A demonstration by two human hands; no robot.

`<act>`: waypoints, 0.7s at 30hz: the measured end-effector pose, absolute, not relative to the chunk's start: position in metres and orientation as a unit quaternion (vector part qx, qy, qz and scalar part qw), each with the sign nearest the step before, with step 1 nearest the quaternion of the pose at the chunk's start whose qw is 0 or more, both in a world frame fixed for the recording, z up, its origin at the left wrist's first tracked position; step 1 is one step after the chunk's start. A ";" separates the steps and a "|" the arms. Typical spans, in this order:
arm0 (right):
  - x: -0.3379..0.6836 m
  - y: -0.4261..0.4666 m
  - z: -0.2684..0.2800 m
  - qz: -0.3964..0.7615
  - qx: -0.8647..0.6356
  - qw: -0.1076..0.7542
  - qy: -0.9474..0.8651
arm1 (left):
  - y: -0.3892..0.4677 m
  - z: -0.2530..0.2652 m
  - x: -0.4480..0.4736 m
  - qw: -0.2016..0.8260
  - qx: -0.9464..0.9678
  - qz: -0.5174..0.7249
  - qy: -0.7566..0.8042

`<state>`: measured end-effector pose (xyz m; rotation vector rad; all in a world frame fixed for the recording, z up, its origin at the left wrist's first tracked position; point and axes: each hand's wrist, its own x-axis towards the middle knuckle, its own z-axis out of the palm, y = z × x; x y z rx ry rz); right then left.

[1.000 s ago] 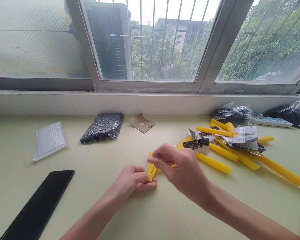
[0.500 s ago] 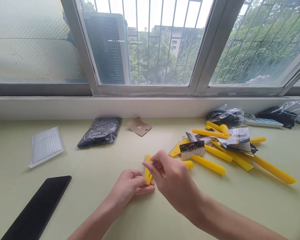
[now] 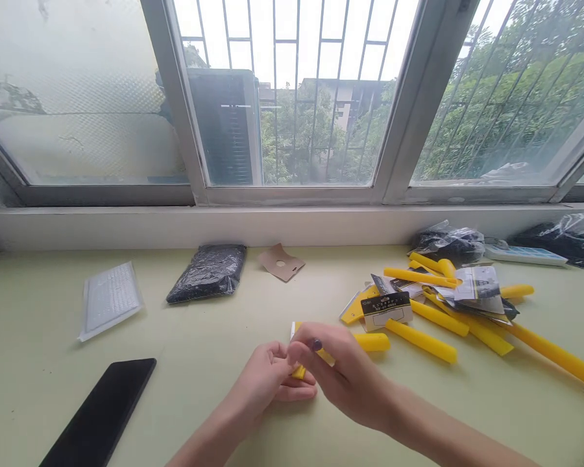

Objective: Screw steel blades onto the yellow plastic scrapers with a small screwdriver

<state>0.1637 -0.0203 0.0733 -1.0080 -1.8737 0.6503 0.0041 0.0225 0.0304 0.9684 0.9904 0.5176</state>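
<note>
My left hand (image 3: 270, 376) is closed on the blade end of a yellow scraper (image 3: 374, 342), its fingers lying under the head. The scraper's handle points right, flat on the table. Above the head, my right hand (image 3: 345, 373) pinches a small screwdriver (image 3: 316, 345); only the dark round end of its grip shows between thumb and forefinger. Its tip and most of the scraper head are hidden by my right hand. Another yellow scraper head (image 3: 359, 306) with a pale blade edge lies a little beyond, at the left end of a heap.
Yellow handles (image 3: 421, 333) and printed cards (image 3: 477, 283) are heaped on the right. Behind them are plastic-wrapped black bundles (image 3: 448, 243). A brown card (image 3: 281, 263), a black package (image 3: 207, 274), a clear-wrapped pack (image 3: 111, 300) and a black slab (image 3: 100, 412) lie toward the left.
My view has shifted, so everything sits lower and further right. My right hand has turned over the scraper head, covering more of it, and the screwdriver's grip end now shows.
</note>
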 end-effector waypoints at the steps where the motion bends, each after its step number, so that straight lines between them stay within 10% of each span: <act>1: 0.167 -0.015 0.080 0.257 -0.421 0.472 -0.731 | 0.022 0.030 0.004 0.740 0.433 0.231 0.460; 4: 0.188 0.025 0.098 0.205 -0.530 0.526 -0.633 | 0.023 0.032 0.003 0.742 0.422 0.211 0.477; 8: 0.217 0.109 0.094 0.222 -0.739 0.331 -0.543 | 0.024 0.034 0.005 0.746 0.437 0.203 0.460; 21: 0.176 0.213 0.037 0.225 -0.854 0.216 -0.418 | 0.031 0.029 0.004 0.707 0.482 0.275 0.439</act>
